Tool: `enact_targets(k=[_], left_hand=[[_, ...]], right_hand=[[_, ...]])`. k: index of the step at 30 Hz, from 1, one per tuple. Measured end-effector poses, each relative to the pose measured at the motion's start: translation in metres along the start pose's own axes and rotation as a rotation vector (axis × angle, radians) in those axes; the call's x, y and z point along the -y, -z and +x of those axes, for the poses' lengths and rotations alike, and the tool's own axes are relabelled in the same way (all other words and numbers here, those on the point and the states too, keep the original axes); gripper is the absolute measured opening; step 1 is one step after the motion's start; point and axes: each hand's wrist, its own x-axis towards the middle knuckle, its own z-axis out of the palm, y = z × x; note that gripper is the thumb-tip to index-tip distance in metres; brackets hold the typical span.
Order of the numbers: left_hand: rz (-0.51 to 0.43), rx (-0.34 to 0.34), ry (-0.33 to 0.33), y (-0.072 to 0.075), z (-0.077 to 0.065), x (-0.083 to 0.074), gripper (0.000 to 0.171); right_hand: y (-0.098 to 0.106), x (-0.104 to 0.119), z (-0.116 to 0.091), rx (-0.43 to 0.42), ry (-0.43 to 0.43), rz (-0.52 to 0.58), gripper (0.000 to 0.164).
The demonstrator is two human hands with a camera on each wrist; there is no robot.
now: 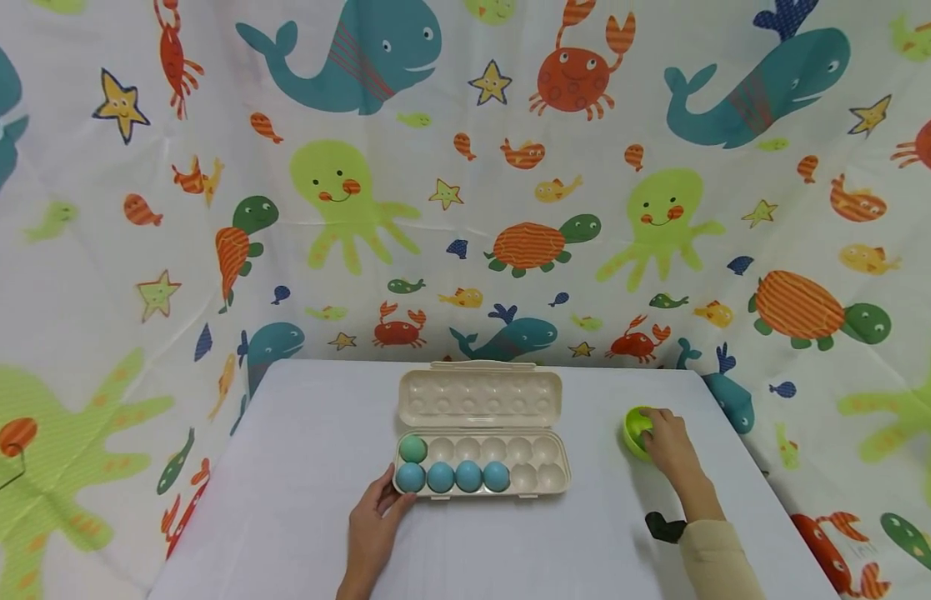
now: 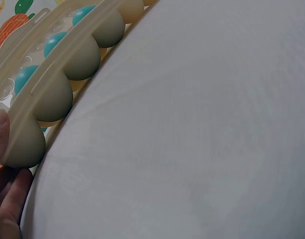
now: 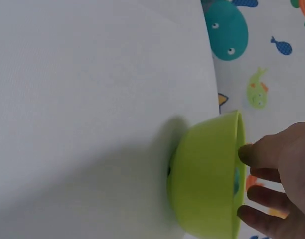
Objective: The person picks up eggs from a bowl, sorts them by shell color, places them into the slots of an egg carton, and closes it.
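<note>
A beige egg carton [image 1: 542,490] lies opened in the middle of the table, its lid [image 1: 480,398] folded back. One green toy egg [image 1: 413,449] sits in the back row's left cup; several blue toy eggs [image 1: 468,476] fill the front row from the left. My left hand [image 1: 375,521] grips the carton's front left corner, thumb along the front, fingers at the side. On the right, my right hand [image 1: 673,446] reaches over a lime green bowl [image 3: 205,179], fingertips dipping past its rim. A darker green thing [image 1: 642,427] shows inside, partly hidden by the hand.
The white tablecloth [image 1: 307,433] covers the table. Behind and at both sides hangs a curtain [image 1: 442,225] printed with sea animals. A dark strap-like piece [image 1: 666,527] sits beside the right sleeve [image 1: 716,558].
</note>
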Motion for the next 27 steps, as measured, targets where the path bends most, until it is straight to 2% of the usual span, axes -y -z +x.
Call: enact_targets(k=[11,16,20,27], left_hand=[[0.018,0.002,-0.004,-0.001,0.000,0.002,0.064],[0.008,-0.003,-0.010,-0.001,-0.001,0.001,0.063],[0.005,-0.010,-0.015,0.000,-0.001,0.000,0.063],[0.024,-0.013,-0.045,-0.001,-0.002,0.001,0.063]], right_hand=[[-0.001,-0.010,0.006,0.108,0.039,-0.041,0.022],[0.003,-0.012,0.008,0.178,0.039,-0.082,0.032],[0.002,-0.013,0.010,0.203,0.037,-0.102,0.039],[-0.005,-0.012,0.012,0.206,-0.017,-0.130,0.038]])
